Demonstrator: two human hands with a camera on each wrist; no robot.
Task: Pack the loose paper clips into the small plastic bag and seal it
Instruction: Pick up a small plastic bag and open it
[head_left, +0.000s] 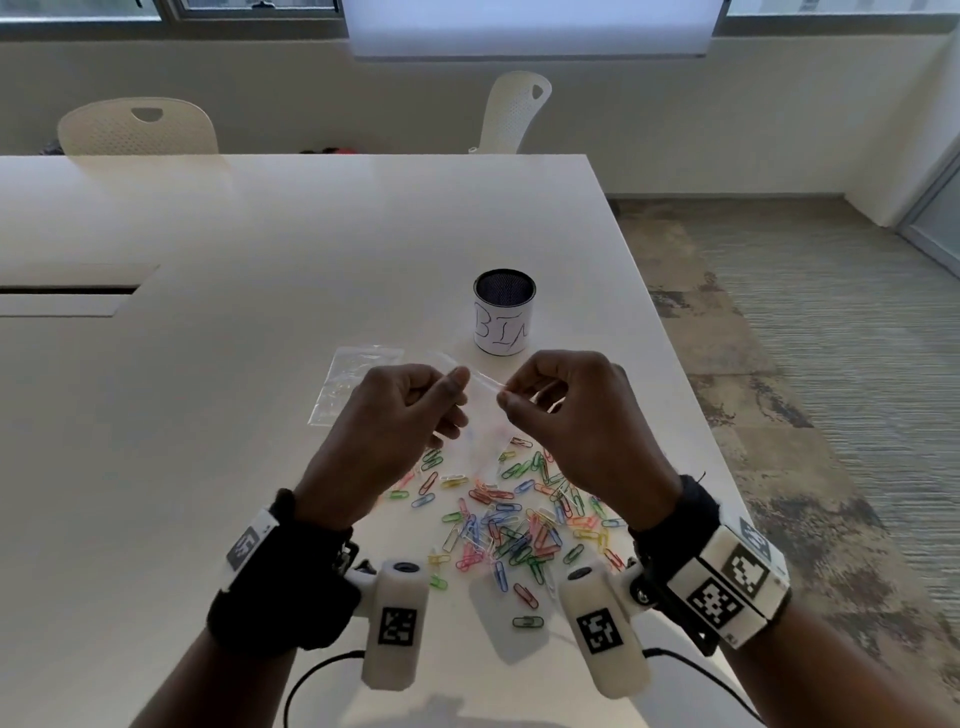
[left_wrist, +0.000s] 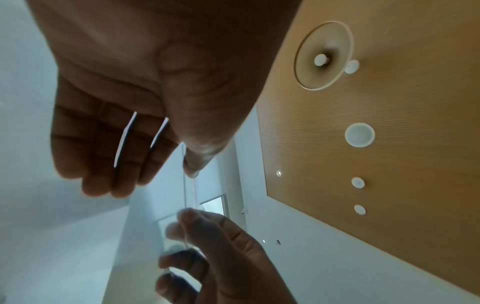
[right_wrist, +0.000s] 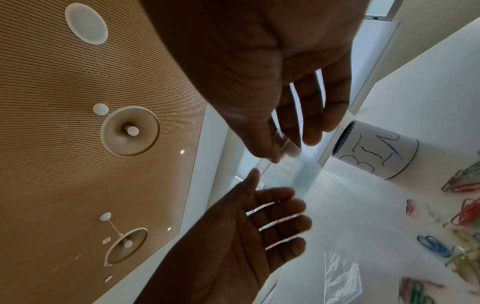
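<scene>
On the left of the tabletop (head_left: 208, 364) lies a spare clear bag (head_left: 358, 382), flat and crinkled, apart from my hands. My left hand (head_left: 400, 415) holds the small plastic bag (head_left: 480, 387) up above the tabletop, thumb and forefinger pinched on one end of its top edge, the other fingers (left_wrist: 109, 156) hanging loose beneath. The film is thin, limp and slick, so I judge it will sag and slip unless I hold it right at the stiffer zip strip. My right hand (head_left: 561, 410) pinches the other end of that same edge, its spare fingers (right_wrist: 319, 115) relaxed. The mouth looks flat; whether it has parted I cannot tell. Below and toward me the paper clips (head_left: 509, 525) lie scattered on the tabletop: light, hard, smooth and apt to tangle, best gathered in small pinches. The cup marked BIN (head_left: 503, 312) stands beyond my right hand.
</scene>
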